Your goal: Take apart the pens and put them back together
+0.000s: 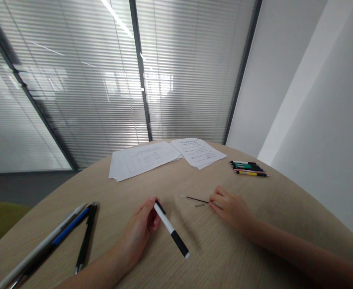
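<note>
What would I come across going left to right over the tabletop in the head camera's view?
Three long pens → left hand → black-and-white marker → thin black refill → right hand → bundle of coloured pens

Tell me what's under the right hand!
A thin black pen refill pokes out from under the right hand. The part beneath the fingers is covered, so I can't see it.

refill (197, 199) end hidden under right hand (230, 208), pens (38, 249) cut off below, paper print (143, 160) too small
</note>
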Demonstrator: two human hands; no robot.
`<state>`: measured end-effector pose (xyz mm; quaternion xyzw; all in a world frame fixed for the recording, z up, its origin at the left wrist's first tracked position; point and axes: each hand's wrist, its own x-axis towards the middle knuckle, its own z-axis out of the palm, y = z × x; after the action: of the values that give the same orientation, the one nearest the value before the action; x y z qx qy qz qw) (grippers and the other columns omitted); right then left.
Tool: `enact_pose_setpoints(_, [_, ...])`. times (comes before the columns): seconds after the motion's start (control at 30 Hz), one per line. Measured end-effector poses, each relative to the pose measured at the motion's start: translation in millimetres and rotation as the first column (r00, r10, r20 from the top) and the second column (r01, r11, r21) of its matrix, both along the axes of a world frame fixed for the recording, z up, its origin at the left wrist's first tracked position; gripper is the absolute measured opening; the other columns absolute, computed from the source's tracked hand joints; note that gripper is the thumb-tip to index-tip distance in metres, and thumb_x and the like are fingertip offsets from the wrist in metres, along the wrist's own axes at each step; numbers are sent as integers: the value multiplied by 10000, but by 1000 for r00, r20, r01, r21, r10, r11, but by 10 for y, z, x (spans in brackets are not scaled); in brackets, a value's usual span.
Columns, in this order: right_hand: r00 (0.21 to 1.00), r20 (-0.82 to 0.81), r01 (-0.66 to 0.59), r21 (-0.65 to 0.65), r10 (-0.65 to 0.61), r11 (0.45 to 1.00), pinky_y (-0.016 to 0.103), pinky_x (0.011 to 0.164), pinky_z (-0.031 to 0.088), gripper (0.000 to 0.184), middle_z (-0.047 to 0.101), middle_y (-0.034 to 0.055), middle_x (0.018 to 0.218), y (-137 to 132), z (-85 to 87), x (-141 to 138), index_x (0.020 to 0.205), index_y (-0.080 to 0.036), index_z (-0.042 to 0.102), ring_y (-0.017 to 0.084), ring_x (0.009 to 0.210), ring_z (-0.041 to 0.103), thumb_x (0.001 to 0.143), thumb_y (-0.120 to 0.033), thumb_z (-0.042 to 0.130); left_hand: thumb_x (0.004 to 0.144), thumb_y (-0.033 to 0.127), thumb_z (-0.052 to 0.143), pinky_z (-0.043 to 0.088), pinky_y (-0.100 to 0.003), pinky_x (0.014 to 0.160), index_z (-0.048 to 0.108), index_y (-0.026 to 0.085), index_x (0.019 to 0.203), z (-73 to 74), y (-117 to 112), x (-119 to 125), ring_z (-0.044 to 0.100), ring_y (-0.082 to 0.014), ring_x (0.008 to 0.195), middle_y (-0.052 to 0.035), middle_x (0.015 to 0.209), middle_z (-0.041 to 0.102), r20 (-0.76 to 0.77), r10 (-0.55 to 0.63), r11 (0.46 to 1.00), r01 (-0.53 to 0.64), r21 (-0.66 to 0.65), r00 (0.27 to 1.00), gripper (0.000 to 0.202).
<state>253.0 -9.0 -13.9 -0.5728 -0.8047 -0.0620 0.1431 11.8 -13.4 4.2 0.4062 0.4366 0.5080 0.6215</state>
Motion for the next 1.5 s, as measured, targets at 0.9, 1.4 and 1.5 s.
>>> enact_pose_setpoints(0.9, [918,-375,21,-276,-128,961,229,519,319,234,556,-5,610,-205,154,-215,709,-186,525,132,571,501,811,-344,386,810,36,431,534,-155,612,599,88,714,110,-29,47,661,-131,630,-91,674,692,139,6,991,13,-130,990,201])
enact_pose_setpoints(1.4, [833,-523,-302,-150,184,941,210,518,358,216,535,7,624,-205,141,-195,813,-148,576,114,544,471,796,-288,412,586,215,654,403,-201,540,619,167,606,105,-91,56,526,-118,533,23,526,617,-347,-87,982,139,126,934,62])
enact_pose_setpoints(1.5, [822,-528,-311,-103,213,945,217,521,359,227,531,7,620,-200,134,-177,776,-154,565,117,547,474,808,-301,396,615,243,621,391,-201,511,602,165,586,142,-93,65,497,-113,469,25,450,585,-328,-48,992,85,98,944,85])
